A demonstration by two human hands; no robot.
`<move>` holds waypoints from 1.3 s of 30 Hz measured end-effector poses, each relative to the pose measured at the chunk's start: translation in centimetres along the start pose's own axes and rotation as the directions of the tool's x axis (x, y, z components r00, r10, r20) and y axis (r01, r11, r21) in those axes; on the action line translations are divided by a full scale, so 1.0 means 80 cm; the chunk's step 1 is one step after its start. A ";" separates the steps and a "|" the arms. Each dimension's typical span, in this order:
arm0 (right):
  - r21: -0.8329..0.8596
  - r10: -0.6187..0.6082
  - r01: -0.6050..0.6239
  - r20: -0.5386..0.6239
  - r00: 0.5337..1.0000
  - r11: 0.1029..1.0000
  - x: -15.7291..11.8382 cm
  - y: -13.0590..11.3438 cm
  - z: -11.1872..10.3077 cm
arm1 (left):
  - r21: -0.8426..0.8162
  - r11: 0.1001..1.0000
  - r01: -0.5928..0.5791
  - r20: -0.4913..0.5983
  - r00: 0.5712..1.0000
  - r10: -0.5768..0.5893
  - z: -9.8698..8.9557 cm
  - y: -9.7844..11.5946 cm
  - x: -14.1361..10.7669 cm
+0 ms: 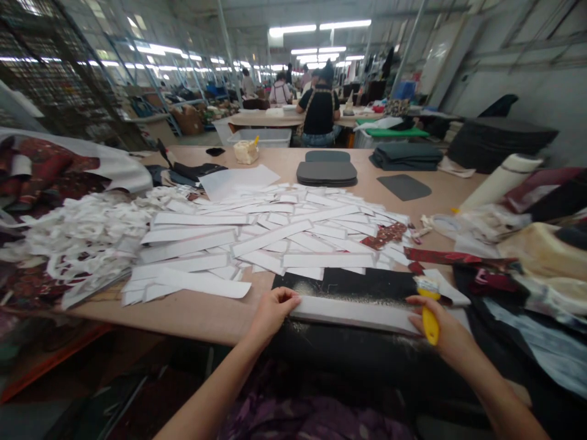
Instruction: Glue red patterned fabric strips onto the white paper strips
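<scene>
While seemingly gluing, hands [275, 308] on strip [353, 310]

Hands [275, 308] on white strip [353, 310]

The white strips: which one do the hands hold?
The long white strip on the black mat at the table's near edge: left hand pins its end, right hand holds a yellow-handled brush.

I see bright ceiling tubes [316, 28] blown out, table evenly lit, shadows soft; edges bend wide-angle, corners dim.
</scene>
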State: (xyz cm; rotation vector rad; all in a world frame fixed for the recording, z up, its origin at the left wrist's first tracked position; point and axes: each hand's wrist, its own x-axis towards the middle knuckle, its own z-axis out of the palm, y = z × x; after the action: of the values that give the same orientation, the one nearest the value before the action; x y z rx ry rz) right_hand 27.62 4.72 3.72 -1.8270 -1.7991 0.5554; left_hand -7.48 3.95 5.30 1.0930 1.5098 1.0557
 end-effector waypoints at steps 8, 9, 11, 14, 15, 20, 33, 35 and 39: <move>-0.072 0.024 -0.017 0.095 0.995 0.997 0.019 0.003 -0.002 | 0.375 0.926 -0.047 0.085 0.996 0.017 -0.002 -0.022 0.018; -0.081 0.026 -0.018 0.100 0.995 0.997 0.020 0.003 -0.002 | 0.411 0.910 -0.054 0.080 0.996 0.023 -0.002 -0.023 0.019; -0.104 0.020 -0.008 0.116 0.993 0.995 0.021 0.004 -0.001 | 0.478 0.875 -0.078 0.080 0.996 0.046 -0.001 -0.021 0.019; -0.136 0.004 0.015 0.141 0.990 0.991 0.023 0.011 0.003 | 0.557 0.822 -0.117 0.104 0.992 0.071 0.000 -0.016 0.018; -0.144 0.001 0.020 0.146 0.989 0.989 0.023 0.013 0.004 | 0.572 0.810 -0.126 0.110 0.991 0.076 0.000 -0.015 0.018; -0.161 0.017 0.010 0.169 0.985 0.987 0.021 0.014 0.004 | 0.616 0.777 -0.132 0.104 0.991 0.086 0.002 -0.012 0.014; -0.309 0.152 -0.117 0.092 0.984 0.944 -0.001 -0.039 -0.004 | 0.746 0.651 -0.139 0.137 0.989 0.054 0.005 -0.019 0.015; -0.311 0.144 -0.112 0.080 0.986 0.944 -0.002 -0.040 -0.002 | 0.739 0.656 -0.156 0.152 0.986 0.062 0.004 -0.022 0.017; -0.295 0.071 -0.050 0.062 0.996 0.954 -0.004 -0.039 0.002 | 0.727 0.670 -0.150 0.152 0.987 0.056 0.003 -0.023 0.018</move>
State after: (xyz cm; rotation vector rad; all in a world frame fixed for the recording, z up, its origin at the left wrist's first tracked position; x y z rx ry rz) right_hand 25.07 4.42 5.51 -2.0882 -1.9652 0.3959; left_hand -7.71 4.96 3.21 1.7837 1.8470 0.3954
